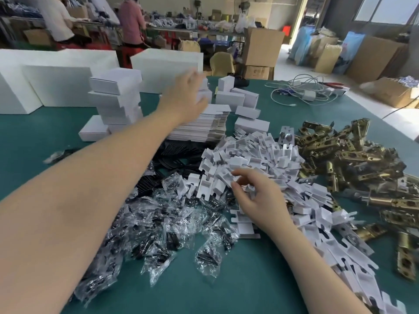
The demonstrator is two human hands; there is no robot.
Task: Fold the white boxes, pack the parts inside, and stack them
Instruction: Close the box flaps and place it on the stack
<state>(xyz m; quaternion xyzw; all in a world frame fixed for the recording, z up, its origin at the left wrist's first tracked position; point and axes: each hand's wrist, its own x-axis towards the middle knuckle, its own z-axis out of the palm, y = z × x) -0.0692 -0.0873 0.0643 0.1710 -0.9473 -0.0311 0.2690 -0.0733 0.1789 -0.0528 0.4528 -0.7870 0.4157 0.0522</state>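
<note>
white box (204, 94) pinched by the blurred left hand (186, 96) may topple neighbours; right hand (254, 198) pinching an insert (226, 175) could snag others.

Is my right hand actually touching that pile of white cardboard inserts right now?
Touching. The head view shows the right hand resting on the pile of white cardboard inserts, thumb and fingertips pinching one insert at its edge.
</note>
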